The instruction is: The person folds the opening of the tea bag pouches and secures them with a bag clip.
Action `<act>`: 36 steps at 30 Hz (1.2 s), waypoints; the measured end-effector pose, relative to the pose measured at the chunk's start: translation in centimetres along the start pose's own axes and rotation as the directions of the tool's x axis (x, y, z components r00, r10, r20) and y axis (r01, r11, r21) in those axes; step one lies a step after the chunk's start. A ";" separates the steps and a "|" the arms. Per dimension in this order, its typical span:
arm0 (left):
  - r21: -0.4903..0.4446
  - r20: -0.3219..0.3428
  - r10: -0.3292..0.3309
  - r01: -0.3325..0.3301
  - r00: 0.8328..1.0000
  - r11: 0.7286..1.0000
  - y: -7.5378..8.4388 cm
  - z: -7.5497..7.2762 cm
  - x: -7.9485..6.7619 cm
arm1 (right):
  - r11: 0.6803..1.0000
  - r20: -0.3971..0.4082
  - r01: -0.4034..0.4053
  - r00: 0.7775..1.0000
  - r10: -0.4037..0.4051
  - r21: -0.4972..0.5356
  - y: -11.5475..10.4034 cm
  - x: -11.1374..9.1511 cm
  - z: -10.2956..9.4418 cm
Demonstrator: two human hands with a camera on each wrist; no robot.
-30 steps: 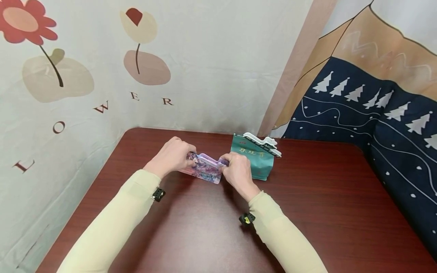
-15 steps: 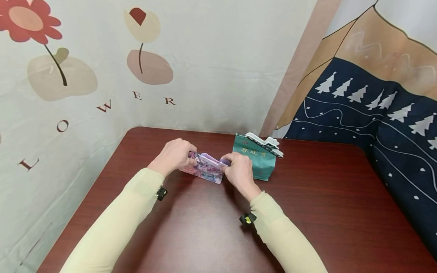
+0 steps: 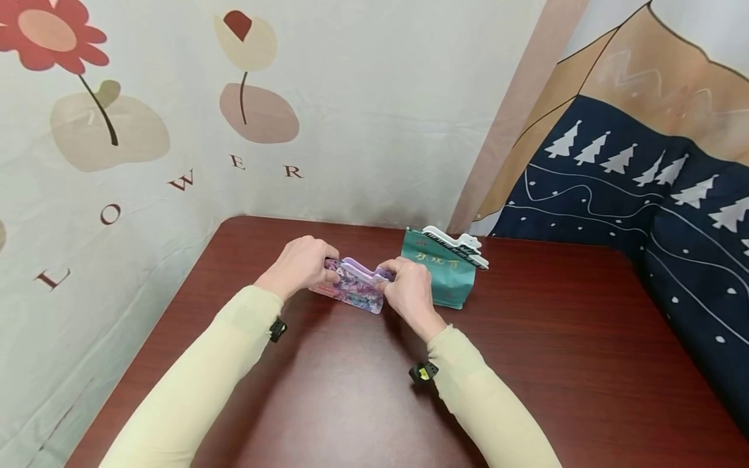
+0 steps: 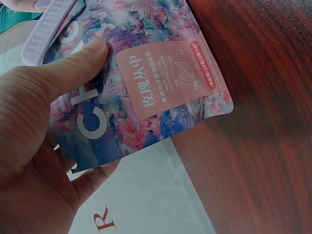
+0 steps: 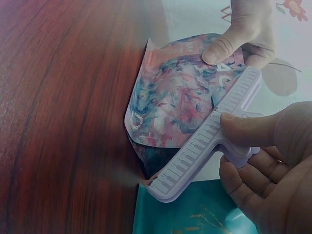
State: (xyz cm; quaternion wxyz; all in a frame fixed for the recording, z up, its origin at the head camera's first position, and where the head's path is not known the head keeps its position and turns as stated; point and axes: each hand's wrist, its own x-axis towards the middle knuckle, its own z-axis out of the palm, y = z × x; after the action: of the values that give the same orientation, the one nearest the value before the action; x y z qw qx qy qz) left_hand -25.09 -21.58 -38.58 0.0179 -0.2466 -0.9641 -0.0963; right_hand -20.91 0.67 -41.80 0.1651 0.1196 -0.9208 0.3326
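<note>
A purple, pink and blue tea pouch (image 3: 354,292) stands on the table between both hands. My left hand (image 3: 300,265) pinches one upper corner, the thumb lying across its printed front in the left wrist view. With thumb and fingers, my right hand (image 3: 411,289) grips the handle of a lavender bag clip (image 5: 204,139). That long clip, marked with a piano-key pattern, lies slantwise over the pouch's top edge at the other corner. Whether its bars are clamped on the pouch I cannot tell. The pouch's pink label (image 4: 161,80) shows in the left wrist view.
Just behind my right hand stands a green bag (image 3: 445,283) with a white clip (image 3: 456,246) along its top. The dark red table (image 3: 562,351) ends at a pale printed curtain (image 3: 363,117) behind and a navy one (image 3: 585,188) on the right.
The head view has shifted very slightly. Both hands keep their holds on the pouch and the clip, with hardly any visible movement.
</note>
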 end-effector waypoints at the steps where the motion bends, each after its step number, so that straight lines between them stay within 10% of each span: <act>1: -0.001 -0.002 0.001 -0.001 1.000 1.000 0.0 0.0 0.0 | 1.000 -0.001 0.002 1.000 -0.002 0.001 -0.1 0.0 0.0; 36: -0.059 0.003 -0.005 0.005 1.000 0.998 -0.6 0.2 0.2 | 1.000 0.025 -0.027 0.999 0.027 -0.006 -1.0 0.7 0.4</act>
State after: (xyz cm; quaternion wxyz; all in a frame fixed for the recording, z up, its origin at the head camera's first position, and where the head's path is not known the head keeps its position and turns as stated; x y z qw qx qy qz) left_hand -25.50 -21.94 -38.87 0.0089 -0.2448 -0.9615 -0.1243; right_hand -21.32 -0.41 -41.31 0.1492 0.1108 -0.9253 0.3305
